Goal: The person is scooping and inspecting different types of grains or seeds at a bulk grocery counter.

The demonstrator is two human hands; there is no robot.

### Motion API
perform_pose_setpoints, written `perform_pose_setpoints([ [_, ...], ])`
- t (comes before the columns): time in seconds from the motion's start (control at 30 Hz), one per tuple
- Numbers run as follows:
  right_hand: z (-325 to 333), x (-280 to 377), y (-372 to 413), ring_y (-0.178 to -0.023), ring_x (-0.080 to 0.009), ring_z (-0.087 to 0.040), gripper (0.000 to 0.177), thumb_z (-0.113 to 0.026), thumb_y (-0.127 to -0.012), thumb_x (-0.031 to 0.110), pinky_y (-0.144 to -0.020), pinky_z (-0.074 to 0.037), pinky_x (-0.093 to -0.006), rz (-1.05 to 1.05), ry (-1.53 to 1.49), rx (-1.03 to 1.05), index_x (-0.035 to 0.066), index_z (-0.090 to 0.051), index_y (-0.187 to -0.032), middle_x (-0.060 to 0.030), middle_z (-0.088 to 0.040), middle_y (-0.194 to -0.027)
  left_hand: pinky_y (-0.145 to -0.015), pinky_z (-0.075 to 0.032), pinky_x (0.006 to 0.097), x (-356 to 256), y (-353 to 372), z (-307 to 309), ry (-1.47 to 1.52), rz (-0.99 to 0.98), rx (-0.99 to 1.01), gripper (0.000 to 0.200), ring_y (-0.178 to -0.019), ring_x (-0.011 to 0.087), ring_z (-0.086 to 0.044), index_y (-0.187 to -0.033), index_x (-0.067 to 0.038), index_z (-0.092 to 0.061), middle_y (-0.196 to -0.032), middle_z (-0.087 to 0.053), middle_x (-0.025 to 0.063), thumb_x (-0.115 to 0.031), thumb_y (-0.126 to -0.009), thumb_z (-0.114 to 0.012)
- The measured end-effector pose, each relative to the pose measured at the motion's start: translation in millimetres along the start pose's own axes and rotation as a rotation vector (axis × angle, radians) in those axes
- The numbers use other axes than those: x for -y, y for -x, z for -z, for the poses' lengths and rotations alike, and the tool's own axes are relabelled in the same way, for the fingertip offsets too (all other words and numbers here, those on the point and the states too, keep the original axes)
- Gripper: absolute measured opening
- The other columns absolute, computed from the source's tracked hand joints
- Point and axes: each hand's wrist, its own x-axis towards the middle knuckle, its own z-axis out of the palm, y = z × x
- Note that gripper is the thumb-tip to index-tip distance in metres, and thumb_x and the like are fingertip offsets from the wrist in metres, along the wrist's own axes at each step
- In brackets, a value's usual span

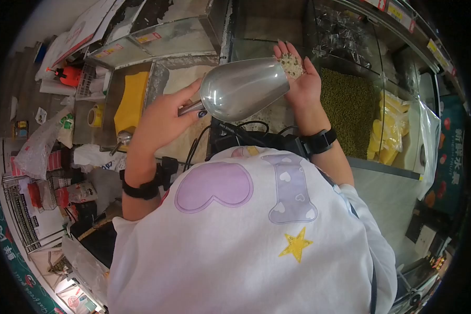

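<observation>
My left hand is closed around the handle of a large shiny metal scoop, which is held tilted over the bins. The mouth of the scoop points right and meets my right hand. That hand is palm up and cupped, with a small heap of pale grains flecked with green lying in it. The scoop's inside faces away from me, so its contents are hidden. Below it, a bin of white powder or fine grain shows in part.
Right of my right hand is a bin of small green beans, beside yellow goods in clear plastic. On the left are a yellow sheet, another metal scoop and a red spray bottle. Black cables lie near my body.
</observation>
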Motion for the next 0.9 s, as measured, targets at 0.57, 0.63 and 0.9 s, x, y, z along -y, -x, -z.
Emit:
perform_pose_setpoints([
  [0.57,-13,-4,12,-0.128,-0.034,-0.032,0.064,-0.017,-0.096,0.042,-0.106,-0.026,-0.0436,-0.322,-0.075,0.255,-0.009,-0.025,-0.134,-0.0239,-0.032,-0.138,-0.066,-0.046,0.0358,-92,-72,78,-1.101,-0.571,0.05,0.067,-0.069,0.0274,-0.057,-0.13,-0.033,-0.045,-0.089,-0.064,0.0095,-0.011,-0.071,-0.065],
  [0.63,-9,-3,11,-0.127,-0.0343,-0.033,0.064,-0.018,-0.096,0.043,-0.106,-0.026,-0.044,-0.358,-0.115,0.329,-0.009,-0.027,-0.133,-0.0239,-0.033,-0.137,-0.065,-0.045,0.0355,-104,-80,79,-1.081,-0.717,0.059,0.068,-0.067,0.0261,-0.057,-0.13,-0.033,-0.045,-0.088,-0.064,0.0097,-0.009,-0.07,-0.065],
  [0.9,1,-2,7,-0.125,-0.0341,-0.036,0.062,-0.022,-0.096,0.042,-0.105,-0.027,-0.0456,-0.448,-0.196,0.445,-0.008,-0.033,-0.13,-0.0219,-0.039,-0.133,-0.055,-0.044,0.0378,-149,-85,77,-1.244,-0.705,0.181,0.053,-0.063,0.029,-0.059,-0.118,-0.021,-0.059,-0.07,-0.062,0.0113,-0.01,-0.066,-0.063],
])
